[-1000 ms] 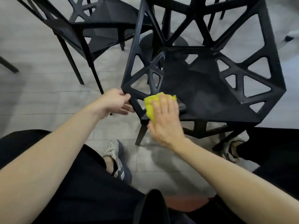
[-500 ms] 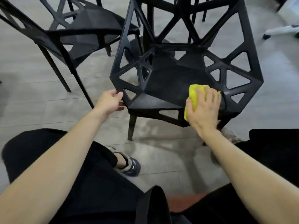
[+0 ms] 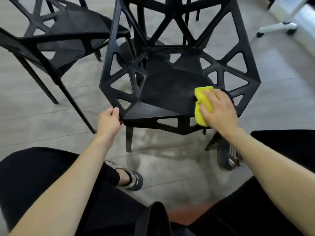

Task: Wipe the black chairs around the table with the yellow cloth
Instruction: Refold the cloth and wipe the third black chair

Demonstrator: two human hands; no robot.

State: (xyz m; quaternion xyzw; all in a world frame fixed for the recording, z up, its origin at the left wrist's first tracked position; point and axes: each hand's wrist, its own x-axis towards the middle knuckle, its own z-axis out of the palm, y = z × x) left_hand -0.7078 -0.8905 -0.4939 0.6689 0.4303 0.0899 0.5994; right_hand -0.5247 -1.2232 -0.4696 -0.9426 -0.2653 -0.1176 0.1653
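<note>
Since a second ago the view has pulled back and swung right: the second black chair (image 3: 56, 36) at upper left shows more of its seat, and a white wheeled base (image 3: 277, 28) has come into the top right corner. The yellow cloth (image 3: 202, 104) has travelled from the near left corner of the seat across to its near right corner, the right hand with it.

At far left, the second chair stands on the grey floor (image 3: 34, 120), just beside the near black chair (image 3: 170, 86). The left hand (image 3: 109, 121) grips the near chair's front left corner, thumb on top of the frame and fingers curled under it, as it did before. To the right, the cloth lies bunched on the seat and hangs slightly over the front edge. The right hand (image 3: 219, 111) presses down on it with fingers fairly flat and spread across the top, the cloth showing beyond the fingertips on the left side. Below, a sandalled foot (image 3: 131, 178) rests on the floor, and a dark shoe (image 3: 226, 159) sits by the chair's right front leg.

No brand, label or readable writing is visible anywhere.
</note>
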